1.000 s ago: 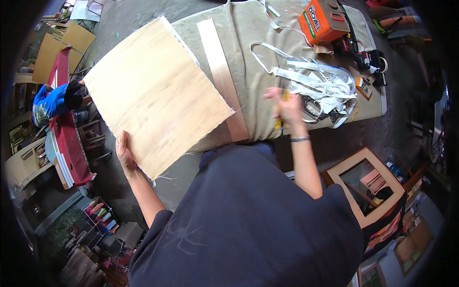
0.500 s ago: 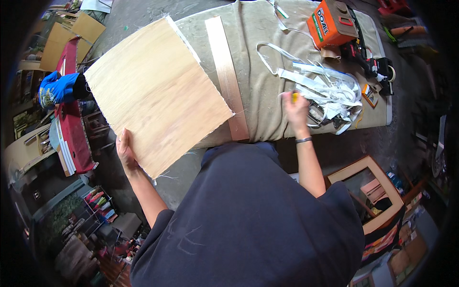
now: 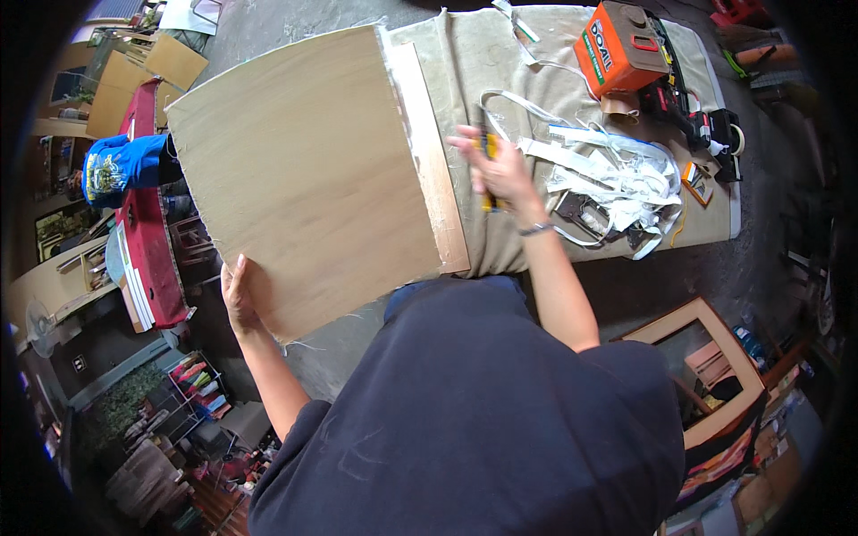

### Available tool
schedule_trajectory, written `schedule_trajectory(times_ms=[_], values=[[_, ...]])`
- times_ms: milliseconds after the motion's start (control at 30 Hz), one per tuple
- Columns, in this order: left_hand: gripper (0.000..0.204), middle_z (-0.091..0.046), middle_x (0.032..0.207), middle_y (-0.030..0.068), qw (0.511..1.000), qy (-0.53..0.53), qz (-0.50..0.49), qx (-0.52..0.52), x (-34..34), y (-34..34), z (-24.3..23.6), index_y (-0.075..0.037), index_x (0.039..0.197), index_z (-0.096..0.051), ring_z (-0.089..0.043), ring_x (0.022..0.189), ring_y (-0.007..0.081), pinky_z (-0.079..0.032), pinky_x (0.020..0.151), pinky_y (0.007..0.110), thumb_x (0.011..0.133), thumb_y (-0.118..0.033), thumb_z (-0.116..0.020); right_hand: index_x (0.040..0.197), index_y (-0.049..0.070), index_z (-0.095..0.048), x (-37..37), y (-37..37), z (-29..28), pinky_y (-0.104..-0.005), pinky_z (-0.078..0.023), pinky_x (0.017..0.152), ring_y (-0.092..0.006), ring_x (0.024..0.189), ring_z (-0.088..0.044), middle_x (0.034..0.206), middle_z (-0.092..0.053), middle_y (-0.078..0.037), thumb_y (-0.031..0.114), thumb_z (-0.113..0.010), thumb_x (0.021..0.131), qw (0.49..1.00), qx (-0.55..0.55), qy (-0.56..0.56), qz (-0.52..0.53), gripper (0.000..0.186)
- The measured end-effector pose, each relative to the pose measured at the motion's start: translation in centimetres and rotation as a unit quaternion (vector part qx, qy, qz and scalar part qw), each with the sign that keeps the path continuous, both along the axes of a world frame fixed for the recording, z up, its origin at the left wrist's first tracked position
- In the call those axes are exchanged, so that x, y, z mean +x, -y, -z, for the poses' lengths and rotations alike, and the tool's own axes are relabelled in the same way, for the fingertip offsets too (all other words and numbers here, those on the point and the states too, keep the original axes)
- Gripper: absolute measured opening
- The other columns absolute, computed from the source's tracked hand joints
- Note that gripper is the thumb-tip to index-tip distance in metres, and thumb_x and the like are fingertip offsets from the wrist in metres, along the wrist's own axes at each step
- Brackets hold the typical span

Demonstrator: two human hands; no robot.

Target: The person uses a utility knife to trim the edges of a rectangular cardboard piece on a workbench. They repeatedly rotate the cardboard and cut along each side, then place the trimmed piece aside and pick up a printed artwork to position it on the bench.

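Note:
A square board (image 3: 313, 170) with frayed edges looks duller tan and overlaps a long pale wooden strip (image 3: 447, 228) on the fabric-topped table (image 3: 487, 67). My left hand (image 3: 239, 290) is closed on the board's lower left edge, thumb on top. My right hand (image 3: 500, 174), slightly blurred, is to the board's right, loosely gripping a yellow-and-black tool (image 3: 489, 201), apparently a utility knife, with some fingers lifted. Tangled white straps (image 3: 608, 170) lie just right of that hand.
An orange can (image 3: 617, 49), a cordless power tool (image 3: 661, 103) and a tape roll (image 3: 737, 138) sit at the table's right. A co-worker in blue (image 3: 112, 170) is beside a red-covered bench (image 3: 161, 268) at left. A wooden frame (image 3: 733, 357) stands at lower right.
The board has shifted right over the wooden strip and its surface appears darker. My right hand has risen and moved left from the straps with the tool.

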State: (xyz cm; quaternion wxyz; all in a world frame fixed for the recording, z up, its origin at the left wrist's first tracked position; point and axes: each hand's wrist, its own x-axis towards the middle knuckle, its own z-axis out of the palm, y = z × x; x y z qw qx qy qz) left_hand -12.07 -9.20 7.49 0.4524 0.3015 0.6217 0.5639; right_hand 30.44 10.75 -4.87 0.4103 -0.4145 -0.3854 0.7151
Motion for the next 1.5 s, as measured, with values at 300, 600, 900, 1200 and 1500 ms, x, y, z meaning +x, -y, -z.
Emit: schedule_trajectory(times_ms=[300, 600, 900, 1200, 1500], values=[[0.034, -0.066, 0.11, 0.0037, 0.996, -0.073, 0.009, -0.051, 1.4, -0.7, -2.3, -0.001, 0.123, -0.058, -0.061, 0.096, 0.0126, -0.045, 0.086, 0.027, 0.092, -0.016, -0.063, 0.086, 0.002, -0.064, 2.4, -2.9, 3.1, -0.0264, -0.042, 0.046, -0.0079, 0.051, -0.053, 0.064, -0.06, -0.003, 0.022, -0.059, 0.097, 0.975, 0.094, 0.164, 0.117, 0.023], [0.037, -0.063, 0.116, 0.0068, 0.971, -0.11, 0.128, -0.167, -1.7, -1.2, -3.9, 0.001, 0.125, -0.058, -0.057, 0.105, 0.0143, -0.043, 0.093, 0.03, 0.091, -0.015, -0.064, 0.099, 0.001, -0.061, 22.7, -4.7, 1.2, -0.0481, -0.05, 0.069, -0.0429, 0.08, -0.065, 0.086, -0.067, -0.023, 0.019, -0.06, 0.091, 0.642, 0.18, 0.645, 0.374, 0.019], [0.037, -0.065, 0.112, 0.0068, 0.956, -0.116, 0.178, -0.202, -2.0, -2.0, -5.2, 0.002, 0.122, -0.058, -0.057, 0.104, 0.015, -0.044, 0.093, 0.031, 0.091, -0.015, -0.066, 0.096, 0.002, -0.065, 19.3, 1.1, 1.0, -0.0249, -0.042, 0.044, -0.0067, 0.049, -0.053, 0.074, -0.067, -0.004, 0.025, -0.064, 0.094, 0.894, 0.006, 0.386, 0.228, 0.023], [0.031, -0.061, 0.098, -0.0017, 0.918, -0.189, 0.259, -0.232, 3.7, -6.9, -7.6, -0.001, 0.117, -0.061, -0.053, 0.087, 0.0097, -0.043, 0.077, 0.027, 0.09, -0.016, -0.063, 0.09, 0.006, -0.068, 2.8, -2.0, -0.5, -0.0261, -0.05, 0.056, -0.0074, 0.067, -0.059, 0.077, -0.068, -0.004, 0.033, -0.076, 0.083, 0.991, 0.051, 0.11, -0.052, 0.029], [0.058, -0.056, 0.112, 0.0111, 0.849, -0.299, 0.286, -0.328, 4.2, -7.9, -8.1, -0.002, 0.125, -0.055, -0.051, 0.102, 0.0236, -0.043, 0.089, 0.037, 0.081, -0.033, -0.078, 0.088, 0.002, -0.066, 3.6, 2.5, 0.5, -0.0357, -0.049, 0.072, -0.0212, 0.075, -0.067, 0.079, -0.069, -0.012, 0.024, -0.068, 0.088, 0.953, 0.185, 0.202, 0.133, 0.021]])
